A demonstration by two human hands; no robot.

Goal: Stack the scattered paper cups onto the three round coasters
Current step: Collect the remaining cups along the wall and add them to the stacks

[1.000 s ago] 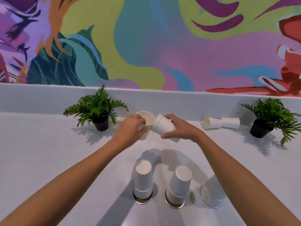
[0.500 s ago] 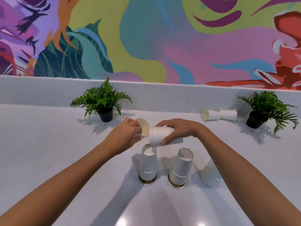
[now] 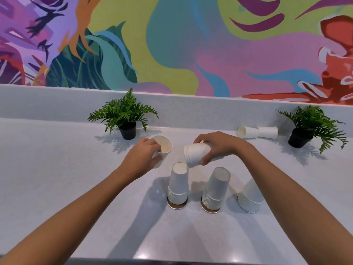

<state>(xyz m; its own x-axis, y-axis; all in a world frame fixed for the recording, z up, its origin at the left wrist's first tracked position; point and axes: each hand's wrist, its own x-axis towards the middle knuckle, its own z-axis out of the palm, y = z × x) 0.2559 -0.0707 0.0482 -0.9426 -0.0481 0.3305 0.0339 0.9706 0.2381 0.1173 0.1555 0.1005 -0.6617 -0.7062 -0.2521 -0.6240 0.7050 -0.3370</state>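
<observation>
Clasping tilted cups [image 3: 194, 154], right hand [image 3: 219, 146], left hand [image 3: 141, 158] gripping upright cup [image 3: 164, 146], third coaster [image 3: 248, 211] near-hidden

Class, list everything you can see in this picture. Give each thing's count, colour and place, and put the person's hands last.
cup stacks: three, white, upside down, one on each coaster.
coasters: three, brownish or silvery, in a row near the centre.
lying cups: two, white, on their sides, back right.
single cup: one, white, mouth up, left of the stacks.
nested cups: count unclear, white, tilted above the left stack.
potted plants: two, green in black pots, back left and back right.
counter: one, white, under everything.
mural: one, multicoloured, wall behind.
left hand: grips the single cup.
right hand: grips the nested cups.
</observation>
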